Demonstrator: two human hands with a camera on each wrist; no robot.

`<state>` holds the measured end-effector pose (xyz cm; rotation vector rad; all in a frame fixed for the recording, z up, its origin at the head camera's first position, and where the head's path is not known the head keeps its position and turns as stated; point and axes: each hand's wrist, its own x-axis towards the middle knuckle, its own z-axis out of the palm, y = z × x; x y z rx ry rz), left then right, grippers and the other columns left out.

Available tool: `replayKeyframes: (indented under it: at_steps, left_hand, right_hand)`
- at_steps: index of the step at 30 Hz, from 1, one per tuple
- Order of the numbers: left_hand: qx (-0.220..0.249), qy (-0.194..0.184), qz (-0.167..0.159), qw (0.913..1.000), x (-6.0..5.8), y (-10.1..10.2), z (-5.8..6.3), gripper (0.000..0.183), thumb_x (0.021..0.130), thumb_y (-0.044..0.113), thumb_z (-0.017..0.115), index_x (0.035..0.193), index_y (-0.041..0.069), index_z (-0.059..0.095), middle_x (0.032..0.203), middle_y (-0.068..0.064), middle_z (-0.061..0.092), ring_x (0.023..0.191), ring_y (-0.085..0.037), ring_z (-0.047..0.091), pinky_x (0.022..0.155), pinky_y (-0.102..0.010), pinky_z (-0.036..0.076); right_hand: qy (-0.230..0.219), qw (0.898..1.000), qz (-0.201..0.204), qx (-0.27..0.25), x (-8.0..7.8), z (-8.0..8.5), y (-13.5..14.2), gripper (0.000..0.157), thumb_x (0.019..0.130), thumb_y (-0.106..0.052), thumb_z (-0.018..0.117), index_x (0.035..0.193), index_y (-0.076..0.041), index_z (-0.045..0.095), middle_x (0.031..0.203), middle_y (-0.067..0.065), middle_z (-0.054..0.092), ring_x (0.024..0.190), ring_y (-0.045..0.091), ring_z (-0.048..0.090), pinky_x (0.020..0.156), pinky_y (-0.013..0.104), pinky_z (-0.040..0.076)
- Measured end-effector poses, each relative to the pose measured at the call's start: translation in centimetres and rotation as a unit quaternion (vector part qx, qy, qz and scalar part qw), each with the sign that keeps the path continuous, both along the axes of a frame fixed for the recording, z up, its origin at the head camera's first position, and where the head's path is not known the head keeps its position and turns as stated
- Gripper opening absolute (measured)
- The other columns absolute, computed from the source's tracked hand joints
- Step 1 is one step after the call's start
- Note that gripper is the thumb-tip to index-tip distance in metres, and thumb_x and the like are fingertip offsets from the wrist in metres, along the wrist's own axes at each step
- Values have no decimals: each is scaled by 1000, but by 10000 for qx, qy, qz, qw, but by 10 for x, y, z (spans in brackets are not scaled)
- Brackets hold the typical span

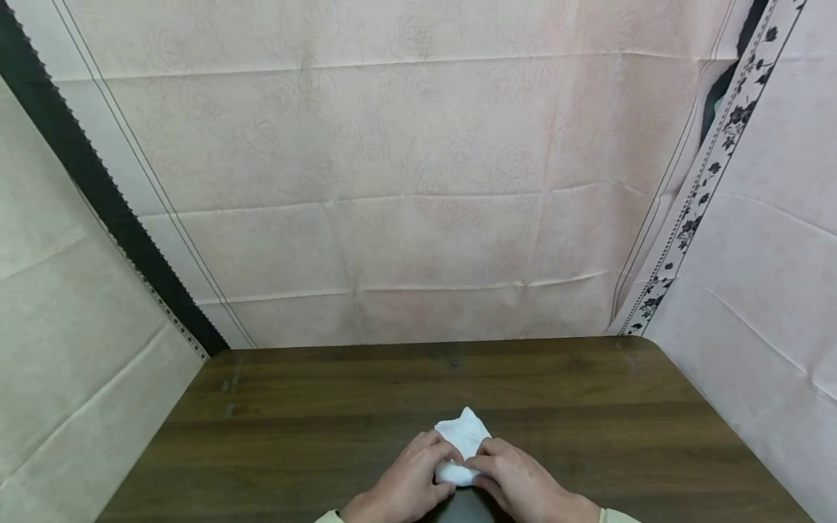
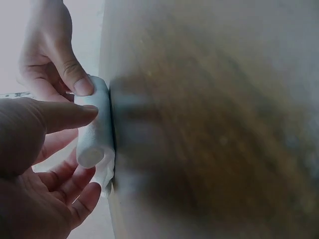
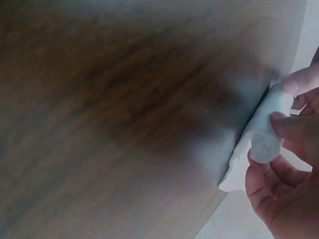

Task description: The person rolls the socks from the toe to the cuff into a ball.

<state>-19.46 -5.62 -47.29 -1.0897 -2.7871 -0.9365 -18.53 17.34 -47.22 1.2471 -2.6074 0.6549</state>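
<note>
Plainly, the white cloth (image 1: 455, 475) lay at the near edge of the wooden tabletop (image 1: 294, 414), partly rolled, its roll running crosswise between the two hands and a loose, pointed flap spreading away on the far side. At one end of the roll, the fingers of the left hand (image 1: 413, 477) were curled close around it: the thumb pressed on the side facing the person, and other fingers stood below the open end. At the opposite end, the right hand (image 1: 528, 481) held it in much the same way, thumb on the roll, some fingers bent beneath. Between the two grips, the middle of the roll showed uncovered. Pale cuffs (image 1: 616, 516) edged both wrists. Beyond the tabletop hung a pale patterned sheet (image 1: 405, 145) with horizontal creases; a dark scalloped strip (image 1: 118, 196) slanted along its left, and a black floral border (image 1: 693, 196) along its right.
</note>
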Motion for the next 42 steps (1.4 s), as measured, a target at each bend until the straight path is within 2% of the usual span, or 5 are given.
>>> replayKeyframes:
  at_steps: [6,16,23,29,42]
  left_hand:
    - [-58,10,-44,10000,-1,0,1,28,84,13,83,103,25,67,108,15,56,99,-4,48,85,-23,46]
    - [14,426,-142,9990,0,-1,-2,28,82,10,84,102,21,68,108,14,59,98,-5,52,85,-23,46]
    - [-58,615,-267,9977,0,-2,-3,22,87,11,78,106,19,70,107,12,62,102,-6,56,89,-28,47]
    - [-156,527,-252,9982,0,-2,-2,17,92,14,74,108,19,71,108,12,62,103,-6,56,90,-30,46]
    - [-390,323,-99,9987,1,0,1,18,96,17,68,113,17,74,109,12,64,103,-6,55,84,-28,44]
  right_hand:
    - [-703,9975,-86,-38,-2,4,0,20,96,-12,69,115,-15,75,93,-13,57,78,-3,47,64,18,45]
    - [-735,9970,-29,-246,-2,2,1,18,97,-9,67,112,-11,75,94,-10,61,81,-3,51,67,20,48]
    - [-32,9999,-115,-122,0,-2,1,14,96,-9,68,109,-11,75,92,-9,57,78,-1,49,66,19,46]
    - [11,9995,-258,-204,3,0,1,15,95,-14,71,110,-14,73,101,-6,59,86,2,51,68,22,48]
    - [1042,9939,-168,-327,0,-3,-2,34,75,-14,90,101,-17,68,103,-7,57,89,5,52,71,15,45]
